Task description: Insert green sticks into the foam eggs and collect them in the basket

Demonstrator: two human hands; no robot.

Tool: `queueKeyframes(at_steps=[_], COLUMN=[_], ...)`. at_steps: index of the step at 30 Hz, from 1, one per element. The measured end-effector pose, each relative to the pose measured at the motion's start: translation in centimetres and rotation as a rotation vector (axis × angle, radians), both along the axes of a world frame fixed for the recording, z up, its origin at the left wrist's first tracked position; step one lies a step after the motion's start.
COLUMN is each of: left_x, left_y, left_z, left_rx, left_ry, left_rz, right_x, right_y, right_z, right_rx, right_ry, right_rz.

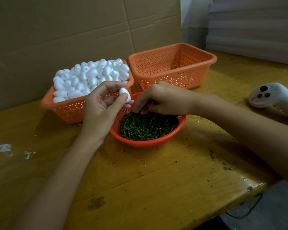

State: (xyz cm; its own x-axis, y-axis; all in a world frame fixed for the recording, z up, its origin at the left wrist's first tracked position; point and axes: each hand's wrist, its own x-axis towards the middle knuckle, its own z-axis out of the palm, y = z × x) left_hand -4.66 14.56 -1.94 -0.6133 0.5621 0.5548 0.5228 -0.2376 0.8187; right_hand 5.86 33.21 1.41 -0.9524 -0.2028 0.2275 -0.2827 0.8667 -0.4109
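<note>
While our left hand (pixel 101 105) pinches one foam egg (pixel 125 95) above the round basket (pixel 146 144), our right hand (pixel 161 98) curls its fingertips (pixel 137 110) into the green sticks (pixel 146 127) inside; whether they grip one, we cannot tell. Behind that basket stand two rectangular ones: the left basket (pixel 68 110), heaped with eggs (pixel 90 77), and the right basket (pixel 173 77).

Pinching foam egg (pixel 125 95) in left hand (pixel 100 103), just above round basket (pixel 150 144) rim. Right hand (pixel 160 98) down among green sticks (pixel 146 127), fingers curled; grip unclear. Behind: egg-heaped basket (pixel 68 110), rectangular basket (pixel 173 77). White controller (pixel 273 95) on tabletop (pixel 140 180).
</note>
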Motion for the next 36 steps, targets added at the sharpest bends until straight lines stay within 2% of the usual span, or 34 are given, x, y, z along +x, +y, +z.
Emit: queueKeyframes(at_steps=[15, 21, 36], left_x=[0.20, 0.27, 0.27], left_y=[-0.04, -0.02, -0.12], left_z=[0.15, 0.20, 0.21], left_rx=[-0.001, 0.013, 0.027], left_ry=[-0.005, -0.016, -0.009], left_rz=[0.014, 0.008, -0.026], right_x=[-0.04, 0.19, 0.13], right_y=[0.06, -0.16, -0.17], right_z=[-0.24, 0.02, -0.10], right_rx=[-0.016, 0.072, 0.120], right_ry=[0.032, 0.047, 0.049], right_rz=[-0.015, -0.012, -0.009])
